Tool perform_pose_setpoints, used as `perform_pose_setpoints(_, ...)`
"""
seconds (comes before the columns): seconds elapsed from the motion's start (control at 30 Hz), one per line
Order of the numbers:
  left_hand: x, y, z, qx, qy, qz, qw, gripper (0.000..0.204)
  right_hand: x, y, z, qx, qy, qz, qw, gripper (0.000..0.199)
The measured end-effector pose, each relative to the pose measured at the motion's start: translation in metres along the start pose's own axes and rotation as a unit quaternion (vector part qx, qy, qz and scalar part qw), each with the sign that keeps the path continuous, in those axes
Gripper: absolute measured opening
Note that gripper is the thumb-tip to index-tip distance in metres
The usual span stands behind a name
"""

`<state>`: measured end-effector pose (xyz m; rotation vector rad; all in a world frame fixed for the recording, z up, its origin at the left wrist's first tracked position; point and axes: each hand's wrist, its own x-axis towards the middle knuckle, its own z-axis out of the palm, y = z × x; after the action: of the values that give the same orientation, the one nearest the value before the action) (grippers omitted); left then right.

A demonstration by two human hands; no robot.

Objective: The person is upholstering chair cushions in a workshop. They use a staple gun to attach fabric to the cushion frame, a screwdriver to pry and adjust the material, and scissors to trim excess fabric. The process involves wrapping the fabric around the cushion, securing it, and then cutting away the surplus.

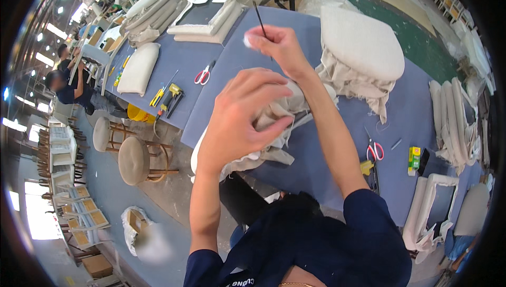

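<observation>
My left hand [240, 121] presses down on bunched beige fabric of a seat cushion [274, 150] that lies at the near edge of the blue-grey worktable [247, 60]. Its fingers are closed on the cloth. My right hand [274, 44] is raised farther back over the table and pinches a thin dark needle-like rod [259, 17] that points up and away. A small white bit shows at its fingertips. The cushion's far part is hidden behind my left hand and right forearm.
A large beige padded cushion [363, 44] with loose fabric sits to the right. Red-handled scissors [203, 76] and yellow tools [168, 96] lie at the left, another pair of scissors [375, 151] and a green-yellow box [415, 158] at the right. Two round stools [134, 160] stand on the floor left. People [68, 84] work far left.
</observation>
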<state>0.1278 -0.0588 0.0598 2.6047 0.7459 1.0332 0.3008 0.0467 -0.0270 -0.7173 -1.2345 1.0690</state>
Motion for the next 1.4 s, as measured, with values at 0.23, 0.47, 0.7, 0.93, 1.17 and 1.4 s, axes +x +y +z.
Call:
perform_pose_setpoints(0.23, -0.003, 0.013, 0.0, 0.215, -0.05, 0.07, 0.973, 0.029, 0.001, -0.014, -0.015, 0.108, 0.165, -0.129, 0.972, 0.018)
perform_pose_setpoints(0.47, 0.023, -0.029, -0.017, 0.057, -0.101, -0.002, 0.993, 0.029, -0.124, -0.043, -0.014, 0.161, 0.285, -0.122, 0.937, 0.02)
perform_pose_setpoints(0.7, 0.05, -0.027, -0.005, 0.001, -0.197, 0.023, 0.98, 0.022, -0.159, -0.028, 0.008, 0.118, 0.258, -0.06, 0.957, 0.022)
perform_pose_setpoints(0.93, 0.045, -0.019, -0.006, 0.014, -0.205, 0.044, 0.978, 0.012, -0.163, -0.02, 0.025, 0.145, 0.199, -0.068, 0.967, 0.018)
perform_pose_setpoints(1.17, 0.044, -0.009, 0.007, 0.03, -0.157, -0.018, 0.987, 0.013, -0.149, -0.016, 0.045, 0.101, 0.221, -0.065, 0.968, 0.015)
perform_pose_setpoints(1.4, 0.048, -0.01, -0.009, -0.039, -0.267, -0.014, 0.963, 0.026, -0.156, -0.028, 0.039, -0.071, 0.222, 0.016, 0.972, 0.019)
